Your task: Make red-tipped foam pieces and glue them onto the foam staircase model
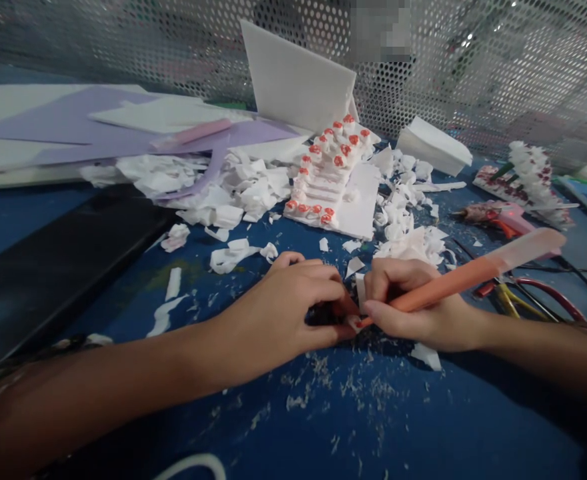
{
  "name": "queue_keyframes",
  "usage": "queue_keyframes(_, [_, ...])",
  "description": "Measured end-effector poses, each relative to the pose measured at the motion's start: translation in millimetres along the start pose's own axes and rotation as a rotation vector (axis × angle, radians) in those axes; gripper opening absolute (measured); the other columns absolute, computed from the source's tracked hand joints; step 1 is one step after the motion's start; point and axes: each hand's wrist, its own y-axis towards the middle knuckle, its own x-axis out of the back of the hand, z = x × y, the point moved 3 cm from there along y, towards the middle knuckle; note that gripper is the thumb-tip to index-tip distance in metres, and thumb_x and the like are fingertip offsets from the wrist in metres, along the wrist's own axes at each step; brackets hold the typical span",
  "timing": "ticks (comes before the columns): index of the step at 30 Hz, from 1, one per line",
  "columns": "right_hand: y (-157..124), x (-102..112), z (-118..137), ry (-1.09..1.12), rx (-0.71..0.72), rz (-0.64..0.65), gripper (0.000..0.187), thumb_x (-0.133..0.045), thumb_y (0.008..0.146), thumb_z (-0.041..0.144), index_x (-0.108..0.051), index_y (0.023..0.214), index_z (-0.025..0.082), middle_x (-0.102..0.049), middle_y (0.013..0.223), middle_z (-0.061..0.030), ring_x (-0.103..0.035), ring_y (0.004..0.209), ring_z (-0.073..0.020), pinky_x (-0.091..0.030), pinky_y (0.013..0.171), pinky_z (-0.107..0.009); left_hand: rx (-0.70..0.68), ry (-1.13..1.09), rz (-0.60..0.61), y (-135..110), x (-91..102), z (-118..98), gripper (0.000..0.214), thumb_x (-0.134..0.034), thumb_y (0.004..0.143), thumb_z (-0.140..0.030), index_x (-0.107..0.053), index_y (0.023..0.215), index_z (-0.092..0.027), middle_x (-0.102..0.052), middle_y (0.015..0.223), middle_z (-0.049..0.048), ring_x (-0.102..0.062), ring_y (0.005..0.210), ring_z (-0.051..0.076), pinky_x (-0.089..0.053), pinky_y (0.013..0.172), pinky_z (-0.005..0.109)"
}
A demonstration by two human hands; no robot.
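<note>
My right hand (418, 303) is closed around a thick orange marker (458, 280), its tip pointing left and down. That tip meets a small white piece with red on it (354, 323), pinched between the thumb and fingers of my left hand (293, 300). Most of the small piece is hidden by the fingers. Beyond my hands sits a white foam model (318, 193) with steps and rows of red-topped white bits along its edges. A white foam board (298, 80) stands upright behind it.
Torn white scraps (263, 183) lie heaped around the model. Purple and white sheets (88, 127) fill the back left, above a black flat slab (63, 267). At right are a pink glue gun (518, 223), scissors (538, 297) and a white flowered piece (528, 170). A perforated metal screen (173, 47) borders the back.
</note>
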Motion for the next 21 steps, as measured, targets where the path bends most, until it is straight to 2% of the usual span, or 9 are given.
queue_keyframes(12, [1.1,-0.2,3.6,-0.027,0.043,0.018,0.019,-0.058,0.074,0.012,-0.042,0.064,0.016,-0.044,0.061,0.0042,-0.041,0.054,-0.0052,-0.034,0.049,-0.020,0.003,-0.002,0.011,-0.7,0.4,0.0,0.008,-0.061,0.077,-0.030,-0.061,0.074,-0.023,-0.057,0.075,-0.0067,-0.051,0.074,0.011,-0.024,0.075,0.029])
queue_keyframes(16, [1.1,0.3,3.9,-0.016,0.052,0.001,0.018,-0.056,0.077,0.017,-0.042,0.066,0.016,-0.045,0.062,0.0038,-0.041,0.055,-0.0051,-0.034,0.049,-0.020,0.007,-0.012,0.023,-0.2,0.8,-1.5,0.001,-0.061,0.075,-0.024,-0.061,0.074,-0.024,-0.056,0.074,-0.0080,-0.051,0.074,0.010,-0.023,0.075,0.028])
queue_keyframes(21, [1.6,1.0,1.8,-0.017,0.044,0.001,0.020,-0.056,0.080,0.021,-0.042,0.067,0.016,-0.045,0.063,0.0034,-0.042,0.056,-0.0054,-0.035,0.051,-0.021,0.007,-0.022,0.028,-1.1,1.1,-2.1,0.003,-0.061,0.074,-0.022,-0.061,0.074,-0.025,-0.056,0.075,-0.0083,-0.050,0.075,0.010,-0.022,0.074,0.028])
